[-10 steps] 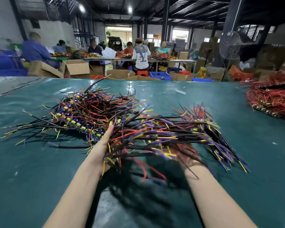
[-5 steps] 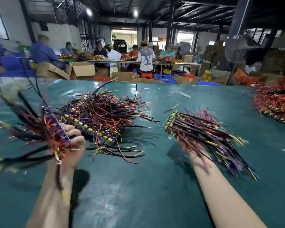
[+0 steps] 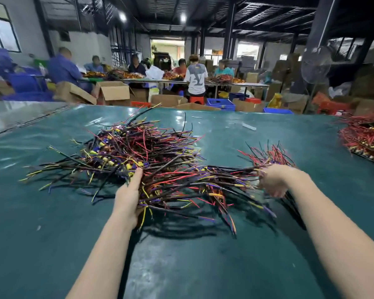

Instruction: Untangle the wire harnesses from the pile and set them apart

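Beyond my hands, across the green table [image 3: 203, 266], stood a long workbench [image 3: 235, 83] with people seated at it (six that I could make out, blurred). On the floor between were an open cardboard box [image 3: 113, 90] and two blue crates [image 3: 221, 103]. One standing fan [image 3: 315, 65] rose far off past my right hand. Well out to the right of that hand, at the table's edge, lay one red heap [image 3: 363, 137] of wires. A small white strip [image 3: 249, 126] lay on the mat between the heap and my work. Nothing stood between my hands and the wires, though the wires themselves hid most of my fingers.

I counted one pile [image 3: 134, 147], one bundle [image 3: 194, 186] and my two hands.

The pile rested on the mat just beyond my left hand [image 3: 127, 196], its black, red, yellow and purple strands reaching out to that hand's left. The bundle stretched between my hands, lifted clear of the table with its shadow below, and its far strands crossed into the pile. My left hand gripped its near end, one finger lying straight along the wires and the rest buried under them. My right hand [image 3: 273, 180], blurred, had its fingers curled round the other end. Red wire tips [image 3: 272, 155] fanned out just past that hand; I could not tell whether they belonged to the bundle.
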A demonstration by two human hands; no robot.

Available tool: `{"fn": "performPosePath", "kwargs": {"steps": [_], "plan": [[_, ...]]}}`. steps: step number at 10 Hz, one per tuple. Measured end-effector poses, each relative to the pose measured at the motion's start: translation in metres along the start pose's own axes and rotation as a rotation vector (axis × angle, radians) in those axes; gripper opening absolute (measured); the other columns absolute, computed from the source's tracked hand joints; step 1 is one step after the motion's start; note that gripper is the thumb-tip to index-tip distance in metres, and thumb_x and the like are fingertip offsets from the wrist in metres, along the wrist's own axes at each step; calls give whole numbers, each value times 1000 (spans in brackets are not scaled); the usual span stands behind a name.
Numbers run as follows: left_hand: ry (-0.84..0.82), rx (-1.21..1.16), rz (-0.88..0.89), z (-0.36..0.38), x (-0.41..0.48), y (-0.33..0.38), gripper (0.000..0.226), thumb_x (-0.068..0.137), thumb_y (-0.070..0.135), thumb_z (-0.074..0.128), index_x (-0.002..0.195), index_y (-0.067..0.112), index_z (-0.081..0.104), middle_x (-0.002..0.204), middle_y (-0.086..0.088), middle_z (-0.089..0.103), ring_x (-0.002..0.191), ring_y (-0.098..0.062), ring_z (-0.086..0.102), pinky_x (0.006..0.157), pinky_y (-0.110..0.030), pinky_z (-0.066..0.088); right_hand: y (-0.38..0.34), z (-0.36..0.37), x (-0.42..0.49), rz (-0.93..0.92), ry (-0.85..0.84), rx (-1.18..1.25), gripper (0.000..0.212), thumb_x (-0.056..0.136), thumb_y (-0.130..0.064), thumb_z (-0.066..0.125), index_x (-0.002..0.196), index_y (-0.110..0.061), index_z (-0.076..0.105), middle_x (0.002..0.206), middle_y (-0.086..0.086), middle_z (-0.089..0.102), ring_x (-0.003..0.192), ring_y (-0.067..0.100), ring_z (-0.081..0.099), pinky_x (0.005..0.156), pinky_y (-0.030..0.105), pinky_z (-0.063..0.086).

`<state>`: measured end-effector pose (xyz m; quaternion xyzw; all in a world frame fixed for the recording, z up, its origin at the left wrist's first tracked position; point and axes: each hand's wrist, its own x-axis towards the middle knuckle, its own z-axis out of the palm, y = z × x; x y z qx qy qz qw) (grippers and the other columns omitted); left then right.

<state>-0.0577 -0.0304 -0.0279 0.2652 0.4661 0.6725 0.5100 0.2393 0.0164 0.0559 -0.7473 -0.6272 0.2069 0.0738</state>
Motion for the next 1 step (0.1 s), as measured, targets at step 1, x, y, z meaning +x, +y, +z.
{"fn": "performPosePath", "kwargs": {"steps": [1], "plan": [[52, 68, 23, 1, -4, -2, 25, 89, 39, 57, 92, 15, 64, 83, 0, 70, 68, -13, 65, 61, -26, 51, 1, -24, -21, -112, 151, -168, 21, 89, -14, 53, 69, -7, 55, 68, 15, 55, 65, 25, 53, 59, 29, 44]]}}
